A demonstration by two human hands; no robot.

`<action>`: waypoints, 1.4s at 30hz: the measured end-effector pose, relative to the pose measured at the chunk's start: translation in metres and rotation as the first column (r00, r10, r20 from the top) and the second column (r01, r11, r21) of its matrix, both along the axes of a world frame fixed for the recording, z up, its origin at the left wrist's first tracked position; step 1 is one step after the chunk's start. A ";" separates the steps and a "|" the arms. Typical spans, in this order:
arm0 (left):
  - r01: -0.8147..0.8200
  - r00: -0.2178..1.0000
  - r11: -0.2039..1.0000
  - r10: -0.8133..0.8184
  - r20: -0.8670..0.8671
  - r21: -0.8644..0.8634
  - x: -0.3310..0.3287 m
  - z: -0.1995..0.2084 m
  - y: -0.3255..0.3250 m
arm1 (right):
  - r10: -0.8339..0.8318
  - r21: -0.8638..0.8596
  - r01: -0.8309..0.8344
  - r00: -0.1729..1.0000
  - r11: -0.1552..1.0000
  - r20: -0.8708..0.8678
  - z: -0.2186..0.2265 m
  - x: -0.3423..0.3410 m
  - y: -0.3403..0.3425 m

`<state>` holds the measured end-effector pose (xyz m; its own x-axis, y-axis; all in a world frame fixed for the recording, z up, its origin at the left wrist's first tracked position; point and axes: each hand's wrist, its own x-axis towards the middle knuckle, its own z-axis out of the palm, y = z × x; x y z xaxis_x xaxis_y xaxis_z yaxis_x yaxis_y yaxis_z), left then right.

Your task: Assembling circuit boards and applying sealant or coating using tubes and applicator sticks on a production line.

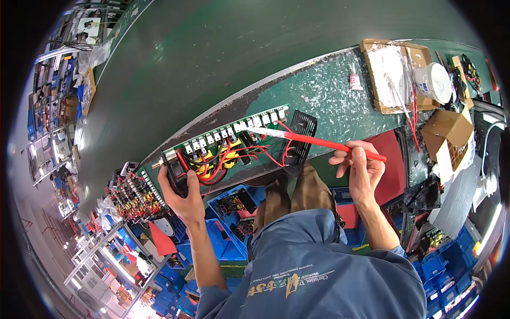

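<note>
A long circuit board point(215, 137) lies across the bench edge, with a row of components daubed in white paste along its far side. Red and black wires and yellow-wrapped coils point(229, 155) crowd its near side. My left hand point(183, 202) grips the black end plate point(174, 173) at the board's left end. A black vented panel point(303, 133) stands at the right end, joined by red wires. In my right hand point(362, 173), held between thumb and fingers, is a red stick point(324, 142) with a white-coated flat tip. That tip lies over the component row; whether it touches cannot be told.
At the right, a cardboard tray point(371, 74) smeared with white paste holds a white tub point(434, 83). A small tube point(355, 80) lies left of it. An open cardboard box point(446, 130) sits nearer. More wired boards point(135, 194) are at the left; blue bins point(219, 236) stand below.
</note>
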<state>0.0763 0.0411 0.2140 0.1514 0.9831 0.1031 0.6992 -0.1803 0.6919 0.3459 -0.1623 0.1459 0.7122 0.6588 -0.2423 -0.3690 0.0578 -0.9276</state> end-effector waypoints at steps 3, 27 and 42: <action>0.002 1.000 1.000 -0.002 0.007 0.001 0.000 0.000 -0.001 | 0.019 0.026 -0.018 1.000 1.000 -0.013 0.000 -0.005 0.010; -0.040 0.999 0.999 0.042 0.035 -0.037 0.012 0.015 0.004 | -0.003 0.068 0.004 1.000 0.998 -0.026 -0.006 -0.002 -0.006; -0.078 0.997 0.996 0.077 0.029 0.035 0.034 0.010 0.000 | 0.084 0.194 -0.133 0.967 0.972 0.241 0.003 -0.014 -0.012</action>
